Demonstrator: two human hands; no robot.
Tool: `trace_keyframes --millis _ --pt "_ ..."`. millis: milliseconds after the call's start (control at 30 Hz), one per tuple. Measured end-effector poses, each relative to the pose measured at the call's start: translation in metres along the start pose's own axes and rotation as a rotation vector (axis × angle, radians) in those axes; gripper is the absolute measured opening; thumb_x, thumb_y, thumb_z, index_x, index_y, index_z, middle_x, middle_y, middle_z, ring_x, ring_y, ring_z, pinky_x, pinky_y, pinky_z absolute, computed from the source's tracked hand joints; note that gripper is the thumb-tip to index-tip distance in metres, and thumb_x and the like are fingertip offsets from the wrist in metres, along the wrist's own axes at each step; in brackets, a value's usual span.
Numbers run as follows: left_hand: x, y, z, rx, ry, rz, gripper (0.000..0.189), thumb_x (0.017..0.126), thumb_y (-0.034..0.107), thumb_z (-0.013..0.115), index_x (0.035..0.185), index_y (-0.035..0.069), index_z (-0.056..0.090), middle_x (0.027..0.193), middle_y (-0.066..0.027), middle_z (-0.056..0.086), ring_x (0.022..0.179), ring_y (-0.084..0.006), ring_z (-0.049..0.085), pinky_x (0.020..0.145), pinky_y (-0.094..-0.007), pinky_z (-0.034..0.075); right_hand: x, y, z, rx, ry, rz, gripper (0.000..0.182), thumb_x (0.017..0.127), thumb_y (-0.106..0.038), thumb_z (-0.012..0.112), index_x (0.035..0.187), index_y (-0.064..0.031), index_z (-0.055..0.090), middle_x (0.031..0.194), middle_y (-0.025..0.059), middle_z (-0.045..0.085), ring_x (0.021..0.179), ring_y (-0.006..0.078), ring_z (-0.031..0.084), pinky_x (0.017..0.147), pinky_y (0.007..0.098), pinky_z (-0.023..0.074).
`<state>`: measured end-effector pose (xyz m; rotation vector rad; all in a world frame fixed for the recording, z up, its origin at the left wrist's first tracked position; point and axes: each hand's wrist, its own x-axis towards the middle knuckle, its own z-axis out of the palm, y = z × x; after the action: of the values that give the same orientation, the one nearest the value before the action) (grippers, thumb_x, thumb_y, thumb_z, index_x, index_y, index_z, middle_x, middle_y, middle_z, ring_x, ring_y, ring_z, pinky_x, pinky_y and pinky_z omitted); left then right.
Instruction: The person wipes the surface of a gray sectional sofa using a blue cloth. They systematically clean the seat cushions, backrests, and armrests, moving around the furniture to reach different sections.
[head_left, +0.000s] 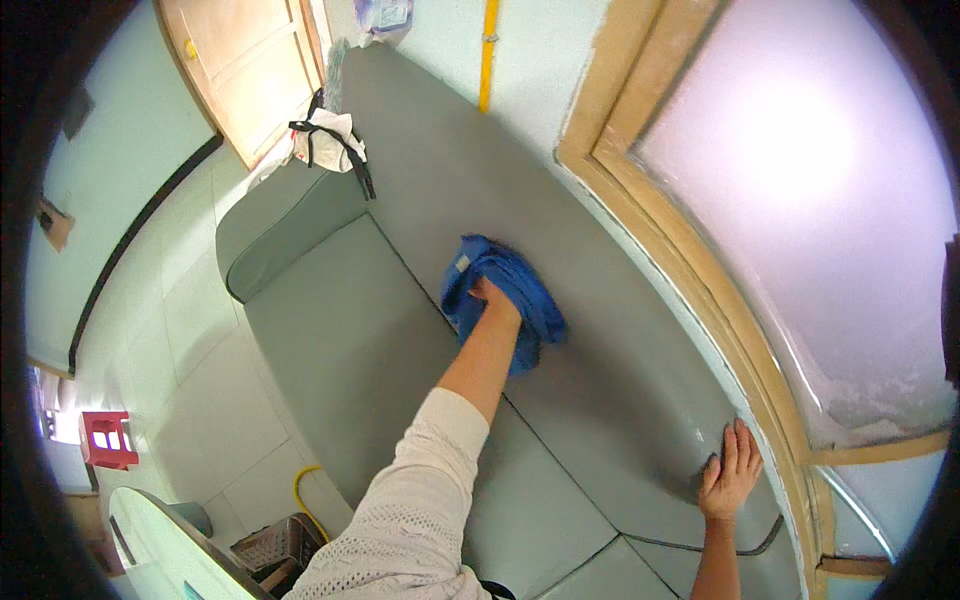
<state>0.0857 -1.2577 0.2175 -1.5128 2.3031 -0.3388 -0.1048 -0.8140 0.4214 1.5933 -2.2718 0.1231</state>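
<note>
A grey upholstered sofa (337, 315) stretches before me, its backrest (480, 180) along the wall. My left hand (487, 289) presses a blue cloth (536, 289) against the backrest, just above the seam where it meets the seat. The cloth is bunched around the hand and hides most of the fingers. Farther right, my right hand (731, 472) lies flat near the backrest's top edge, holding nothing, with the thumb spread from the fingers.
A wooden window frame (675, 202) runs behind the backrest. A pale bag with black straps (326, 142) lies by the armrest (289, 225). On the tiled floor stand a red plastic stool (109, 440) and a basket (274, 547); a round table (165, 547) is at lower left.
</note>
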Motion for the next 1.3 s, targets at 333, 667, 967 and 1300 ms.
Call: trace_keyframes --millis 333,667,967,1300 --pt "0.028 -0.111 -0.075 0.150 -0.017 0.063 0.065 0.077 0.060 0.051 0.124 0.015 0.059 0.132 -0.0105 0.052 0.123 -0.0338 0.044 0.101 -0.0515 0.030 -0.003 0.008 0.005 -0.116 -0.064 0.040 0.047 0.093 -0.031 0.035 0.133 -0.0084 0.045 0.139 0.0104 0.043 0.126 0.0312 0.039 0.103 0.0478 0.0265" --pt "-0.048 -0.029 -0.072 -0.134 0.044 0.162 0.046 0.091 0.036 0.047 0.131 0.013 0.051 0.141 -0.0091 0.042 0.128 -0.0317 0.039 0.105 -0.0516 0.029 0.007 -0.003 -0.005 -0.065 -0.049 0.085 0.046 0.093 -0.031 0.037 0.131 -0.0067 0.047 0.137 0.0096 0.045 0.123 0.0318 0.042 0.103 0.0467 0.0286" --pt "-0.002 -0.038 -0.089 -0.445 0.025 0.019 0.050 0.093 0.038 0.044 0.136 0.012 0.043 0.144 -0.0091 0.036 0.131 -0.0289 0.035 0.108 -0.0461 0.026 0.193 -0.167 0.036 0.226 0.147 0.112 0.035 0.092 -0.020 0.047 0.125 -0.0093 0.053 0.131 0.0105 0.050 0.120 0.0305 0.045 0.102 0.0451 0.0312" --pt "0.122 -0.101 -0.029 -0.179 0.086 -0.132 0.046 0.091 0.037 0.047 0.130 0.014 0.051 0.139 -0.0106 0.043 0.128 -0.0299 0.040 0.108 -0.0475 0.027 0.207 -0.181 0.052 -0.052 0.080 0.177 0.040 0.092 -0.023 0.041 0.129 -0.0113 0.052 0.130 0.0079 0.052 0.120 0.0277 0.046 0.101 0.0432 0.0305"
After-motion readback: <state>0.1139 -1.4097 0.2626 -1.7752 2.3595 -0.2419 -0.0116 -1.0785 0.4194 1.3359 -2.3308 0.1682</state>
